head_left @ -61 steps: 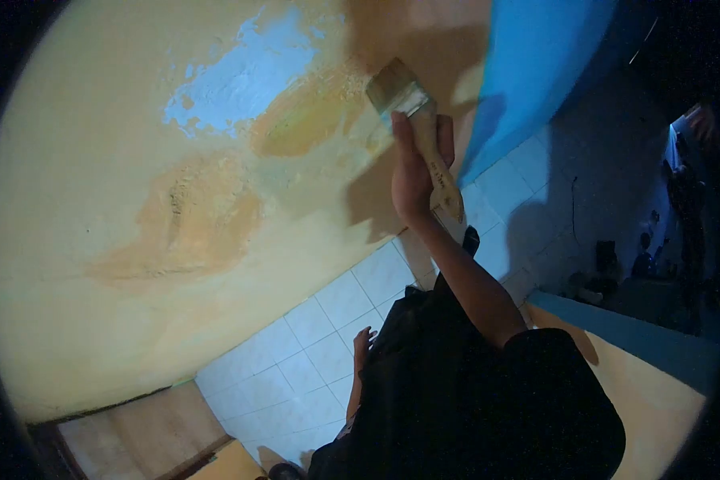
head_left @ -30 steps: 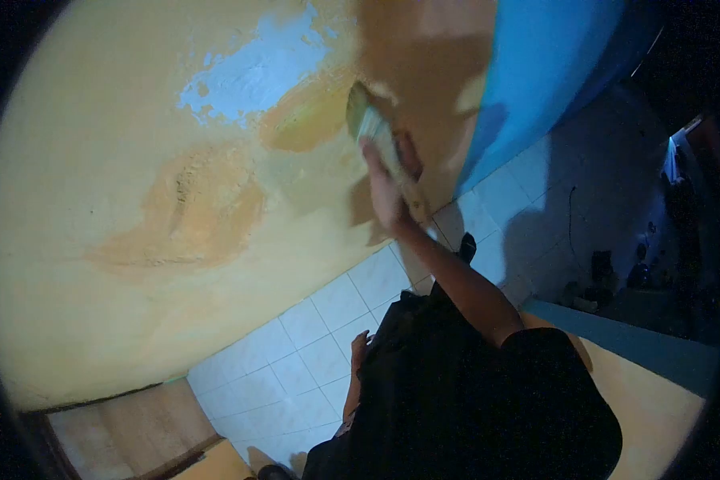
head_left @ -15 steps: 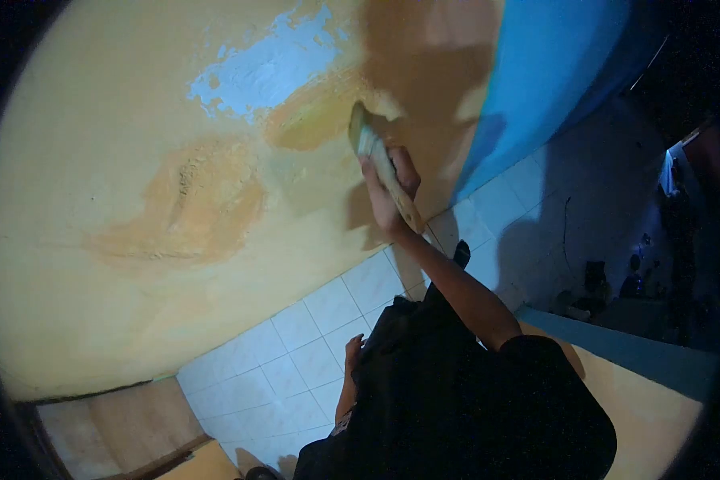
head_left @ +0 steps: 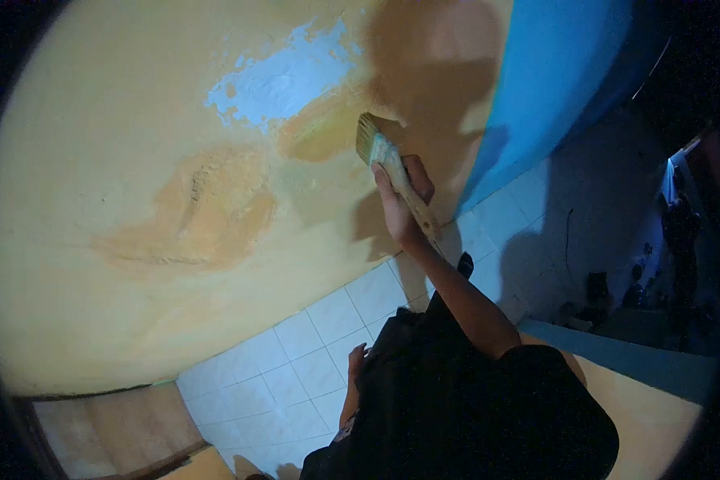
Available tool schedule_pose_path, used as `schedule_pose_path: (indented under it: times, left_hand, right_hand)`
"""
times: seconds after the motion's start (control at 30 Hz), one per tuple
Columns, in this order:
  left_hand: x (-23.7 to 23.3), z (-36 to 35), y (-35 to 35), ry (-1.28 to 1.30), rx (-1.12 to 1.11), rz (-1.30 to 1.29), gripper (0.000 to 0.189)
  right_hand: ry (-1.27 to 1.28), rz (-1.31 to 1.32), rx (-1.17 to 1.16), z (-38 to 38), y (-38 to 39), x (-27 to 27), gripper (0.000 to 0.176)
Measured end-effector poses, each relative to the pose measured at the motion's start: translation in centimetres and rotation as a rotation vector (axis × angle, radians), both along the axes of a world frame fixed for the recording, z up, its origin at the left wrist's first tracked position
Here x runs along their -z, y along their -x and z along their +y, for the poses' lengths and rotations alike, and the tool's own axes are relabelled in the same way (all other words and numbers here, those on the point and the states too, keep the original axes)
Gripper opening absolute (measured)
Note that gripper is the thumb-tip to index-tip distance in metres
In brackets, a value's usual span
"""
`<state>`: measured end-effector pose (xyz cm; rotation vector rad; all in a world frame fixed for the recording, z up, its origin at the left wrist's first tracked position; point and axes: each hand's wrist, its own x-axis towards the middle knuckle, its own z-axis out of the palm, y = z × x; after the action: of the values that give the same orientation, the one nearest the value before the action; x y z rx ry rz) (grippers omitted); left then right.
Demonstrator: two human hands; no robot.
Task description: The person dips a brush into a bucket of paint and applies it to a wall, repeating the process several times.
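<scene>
My right hand [head_left: 404, 192] grips a flat paintbrush [head_left: 396, 172] by its pale, paint-stained handle, thumb on one side and fingers wrapped round the other. The brush's bristles are right at the yellow wall [head_left: 312, 232], beside a darker, wet-looking yellow patch [head_left: 324, 132]. Above that patch is a rough white filler patch [head_left: 284, 76]. Lower left, a larger orange-tan patch [head_left: 216, 208] has a crumbly, uneven surface. My left hand [head_left: 358, 362] hangs low by my dark clothing, over the floor, fingers loosely extended and nothing in them.
A blue wall section [head_left: 544, 80] meets the yellow at the right. White floor tiles [head_left: 312, 372] run along the wall's foot. A brown wooden panel [head_left: 120, 428] is at lower left, a blue-topped ledge [head_left: 616, 356] at right. Dark items [head_left: 596, 288] stand in shadow beyond it.
The view has shifted slightly, so the wall patches sit a little further right and lower. The brush stays beside the wet-looking patch, its bristles now sharper. My left hand still hangs low.
</scene>
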<state>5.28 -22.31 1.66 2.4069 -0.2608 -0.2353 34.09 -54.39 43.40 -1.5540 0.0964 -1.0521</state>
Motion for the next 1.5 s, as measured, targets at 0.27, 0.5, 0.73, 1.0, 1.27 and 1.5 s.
schedule_pose_path:
  times: [0.27,0.5,0.73,1.0,1.27,1.5]
  left_hand:
    - [0.3,1.3,-0.4,-0.092,-0.002,0.132,0.032]
    - [-1.3,0.8,-2.6,-0.241,-0.01,0.328,0.04]
    - [-1.5,1.1,-2.1,-0.272,0.013,0.483,0.05]
    - [-0.7,0.9,-0.4,-0.226,-0.003,0.217,0.031]
    - [-0.8,0.6,-0.7,0.024,0.004,0.081,0.029]
    - [-1.8,-0.1,-1.7,0.432,-0.423,0.429,0.039]
  right_hand:
    - [0.077,-0.279,0.076,-3.1,-0.9,-7.4,0.018]
    - [0.096,-0.103,0.015,-1.8,-0.7,-1.9,0.014]
    - [0.107,-0.301,0.063,-2.0,-1.0,-7.2,0.016]
    - [0.044,-0.14,-0.009,-0.3,-0.1,-2.5,0.017]
    - [-0.067,0.063,-0.136,2.0,0.0,-2.0,0.02]
    - [-0.287,-0.017,-0.113,0.8,-0.1,-4.7,0.018]
